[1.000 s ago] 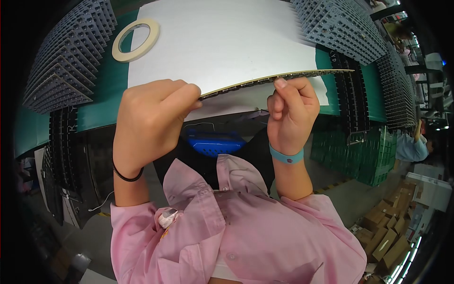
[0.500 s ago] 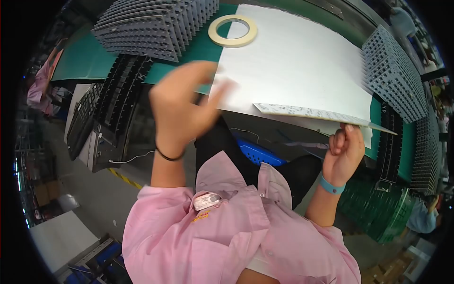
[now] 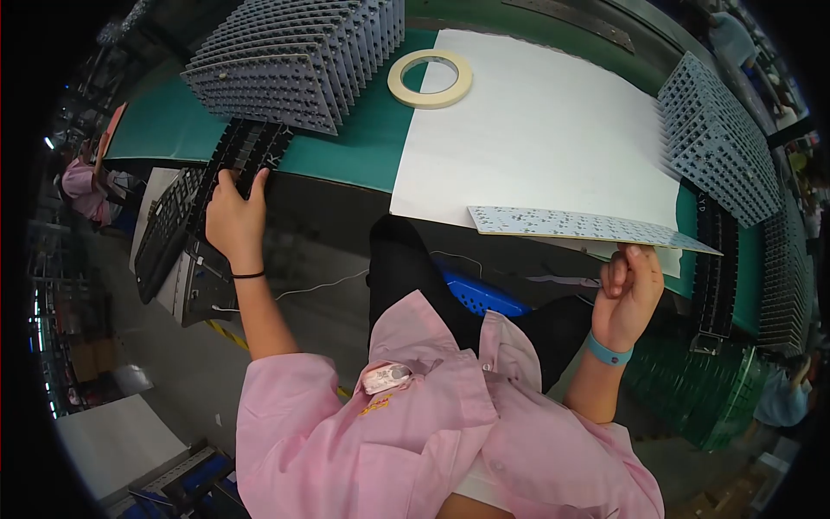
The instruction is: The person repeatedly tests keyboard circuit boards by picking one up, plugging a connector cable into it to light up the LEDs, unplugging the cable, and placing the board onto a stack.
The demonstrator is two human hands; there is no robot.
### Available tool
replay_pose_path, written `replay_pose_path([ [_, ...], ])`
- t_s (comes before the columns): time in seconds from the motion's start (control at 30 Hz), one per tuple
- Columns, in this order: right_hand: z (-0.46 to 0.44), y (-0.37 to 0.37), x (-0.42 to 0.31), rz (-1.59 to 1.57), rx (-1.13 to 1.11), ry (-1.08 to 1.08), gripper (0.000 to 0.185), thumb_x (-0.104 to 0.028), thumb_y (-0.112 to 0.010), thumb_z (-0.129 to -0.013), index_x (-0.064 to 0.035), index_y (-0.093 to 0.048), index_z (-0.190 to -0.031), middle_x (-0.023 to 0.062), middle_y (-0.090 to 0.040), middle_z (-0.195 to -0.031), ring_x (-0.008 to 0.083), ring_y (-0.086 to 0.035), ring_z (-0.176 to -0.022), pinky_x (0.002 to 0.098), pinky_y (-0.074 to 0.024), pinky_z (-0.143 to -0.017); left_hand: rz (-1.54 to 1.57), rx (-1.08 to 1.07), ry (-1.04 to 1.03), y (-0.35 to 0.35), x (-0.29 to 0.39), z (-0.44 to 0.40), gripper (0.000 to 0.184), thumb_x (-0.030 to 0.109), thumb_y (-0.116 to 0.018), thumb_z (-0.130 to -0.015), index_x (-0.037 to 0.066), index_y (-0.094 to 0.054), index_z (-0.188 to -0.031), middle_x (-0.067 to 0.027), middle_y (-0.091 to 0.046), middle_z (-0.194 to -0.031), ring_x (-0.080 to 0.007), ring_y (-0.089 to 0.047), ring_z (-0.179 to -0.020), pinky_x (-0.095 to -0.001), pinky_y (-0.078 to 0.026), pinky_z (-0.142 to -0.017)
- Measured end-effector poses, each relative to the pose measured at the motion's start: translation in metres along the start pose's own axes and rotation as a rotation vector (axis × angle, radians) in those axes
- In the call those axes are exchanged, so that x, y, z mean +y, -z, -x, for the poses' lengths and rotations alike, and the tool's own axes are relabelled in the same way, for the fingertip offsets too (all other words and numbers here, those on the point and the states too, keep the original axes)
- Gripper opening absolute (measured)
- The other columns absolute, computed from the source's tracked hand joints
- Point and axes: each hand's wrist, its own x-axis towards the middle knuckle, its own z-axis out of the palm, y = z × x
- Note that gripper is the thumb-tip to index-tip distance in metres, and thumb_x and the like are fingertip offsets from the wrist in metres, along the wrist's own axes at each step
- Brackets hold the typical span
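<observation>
My right hand (image 3: pixel 629 281) pinches the near edge of a white circuit board (image 3: pixel 596 227), thumb and fingers closed on it. The board is tilted, seen nearly edge-on, over the front of a white sheet (image 3: pixel 536 130). My left hand (image 3: pixel 238 218) is at a slotted black rack (image 3: pixel 251 143) on the left, thumb and forefinger gripping its near part; the other fingertips are hidden. Above that hand, a row of upright circuit boards (image 3: pixel 285 73) stands on the rack. A roll of masking tape (image 3: pixel 430 80) lies flat across the sheet's left edge.
More boards (image 3: pixel 718 138) stand in a second black rack (image 3: pixel 713 285) at the right. A green mat (image 3: pixel 346 160) covers the table. A keyboard (image 3: pixel 164 233) sits low at the left, a blue basket (image 3: pixel 484 294) under the table, and green crates (image 3: pixel 692 389) at lower right. Other people are at the sides.
My left hand has moved left and down from over the sheet's left edge to the black rack. The right hand still holds the board, whose face now shows a little more.
</observation>
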Motion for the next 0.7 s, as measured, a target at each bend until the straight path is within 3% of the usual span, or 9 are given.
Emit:
replay_pose_path([
  [0.23, -0.001, -0.002, 0.000, 0.001, 0.024, 0.001, 0.008, -0.002, -0.050, -0.083, -0.0005, -0.057, -0.080, 0.0035, -0.050, -0.060, 0.0039, -0.032, -0.044, 0.0154, -0.0242, -0.040, -0.125, 0.044, 0.012, 0.003, 0.014, 0.008, 0.047, 0.054, -0.052, -0.080, 0.009, -0.051, -0.093, -0.0095, -0.061, -0.076, -0.0315, -0.059, -0.064, -0.0400, -0.045, -0.052],
  [0.37, 0.000, 0.005, 0.000, -0.043, -0.039, -0.030, 0.007, -0.001, -0.050, -0.083, 0.0000, -0.056, -0.081, 0.0046, -0.052, -0.064, 0.0045, -0.035, -0.045, 0.0157, -0.0264, -0.042, -0.184, -0.019, 0.057, 0.010, 0.024, 0.012, 0.049, 0.056, -0.049, -0.081, 0.008, -0.052, -0.093, -0.0099, -0.064, -0.083, -0.0325, -0.060, -0.068, -0.0395, -0.044, -0.055],
  [0.7, 0.012, 0.010, 0.002, -0.111, -0.025, -0.023, 0.012, -0.006, -0.054, -0.080, 0.0013, -0.056, -0.090, 0.0053, -0.053, -0.064, 0.0080, -0.039, -0.049, 0.0174, -0.0296, -0.045, -0.088, -0.065, 0.010, 0.018, 0.019, 0.017, 0.048, 0.054, -0.050, -0.081, 0.007, -0.049, -0.092, -0.0124, -0.062, -0.079, -0.0351, -0.059, -0.067, -0.0419, -0.044, -0.054],
])
